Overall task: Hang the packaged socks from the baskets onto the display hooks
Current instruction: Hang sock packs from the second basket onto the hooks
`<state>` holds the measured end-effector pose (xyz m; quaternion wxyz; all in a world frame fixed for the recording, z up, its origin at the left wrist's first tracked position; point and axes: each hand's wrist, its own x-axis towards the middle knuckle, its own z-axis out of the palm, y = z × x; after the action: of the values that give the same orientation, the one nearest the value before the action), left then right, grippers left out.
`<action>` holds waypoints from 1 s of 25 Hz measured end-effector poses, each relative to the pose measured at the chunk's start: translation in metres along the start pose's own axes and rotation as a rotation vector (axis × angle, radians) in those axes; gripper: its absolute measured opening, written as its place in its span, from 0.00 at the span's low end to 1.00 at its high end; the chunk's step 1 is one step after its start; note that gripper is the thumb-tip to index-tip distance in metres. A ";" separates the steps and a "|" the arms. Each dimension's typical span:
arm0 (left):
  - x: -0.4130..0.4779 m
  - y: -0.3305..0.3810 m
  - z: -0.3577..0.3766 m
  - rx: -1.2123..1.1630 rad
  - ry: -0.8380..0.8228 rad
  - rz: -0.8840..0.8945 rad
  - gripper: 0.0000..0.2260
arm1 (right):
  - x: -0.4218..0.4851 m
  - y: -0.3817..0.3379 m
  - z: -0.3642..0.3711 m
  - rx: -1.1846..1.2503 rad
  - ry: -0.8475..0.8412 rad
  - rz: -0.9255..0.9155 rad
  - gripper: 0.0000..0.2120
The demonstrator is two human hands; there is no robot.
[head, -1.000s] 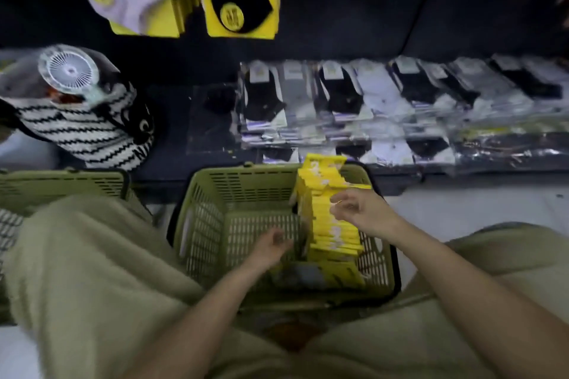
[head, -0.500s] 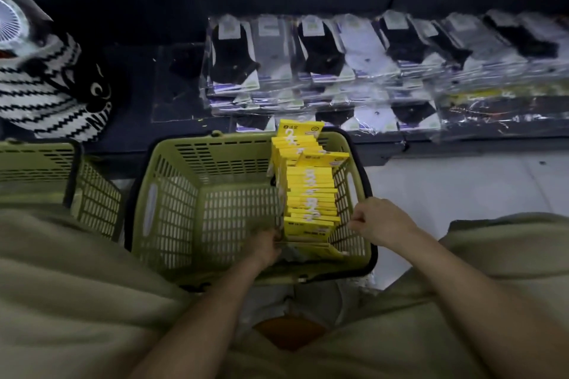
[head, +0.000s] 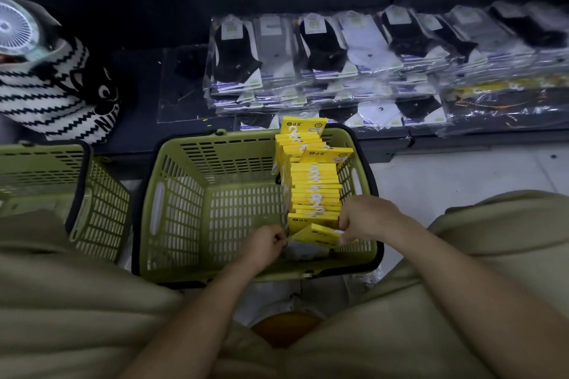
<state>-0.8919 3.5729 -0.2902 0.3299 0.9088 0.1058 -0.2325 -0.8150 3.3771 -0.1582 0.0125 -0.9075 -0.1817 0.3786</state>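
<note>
Both grips, left hand and right hand, pinch the nearest yellow sock pack, hiding its ends. The green basket lies open across its left half.

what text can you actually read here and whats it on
"达足": printed on the header of the rearmost yellow sock pack in the green basket, and again on a raised pack just in front of it.
"NI": partial letters on the striped bag; the rest is cut off.
Labels on the clear-bagged socks: too small to read.
</note>
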 end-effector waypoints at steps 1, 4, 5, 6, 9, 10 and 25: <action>0.002 0.000 0.003 -0.049 -0.022 -0.008 0.04 | -0.001 -0.001 0.000 0.020 0.065 -0.016 0.12; 0.006 0.000 0.006 -0.142 -0.069 -0.083 0.12 | -0.001 -0.004 0.006 0.062 0.169 -0.079 0.10; 0.007 0.002 0.006 -0.172 -0.082 -0.093 0.17 | -0.001 -0.006 0.009 0.057 0.177 -0.092 0.12; 0.007 0.006 0.006 -0.219 -0.092 -0.083 0.21 | 0.001 -0.007 0.013 0.046 0.177 -0.080 0.16; 0.007 0.025 0.008 -0.391 -0.084 0.015 0.31 | 0.008 -0.005 0.018 0.077 0.129 0.024 0.26; 0.007 0.030 0.010 -0.420 -0.061 0.037 0.31 | 0.010 -0.004 0.018 0.107 0.111 0.047 0.28; -0.004 0.033 0.007 -0.372 0.008 0.064 0.33 | 0.013 -0.004 0.037 -0.084 0.159 -0.033 0.28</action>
<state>-0.8867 3.5431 -0.2752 0.4991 0.8359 0.1195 -0.1947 -0.8330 3.3810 -0.1929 -0.0049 -0.9313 -0.2109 0.2971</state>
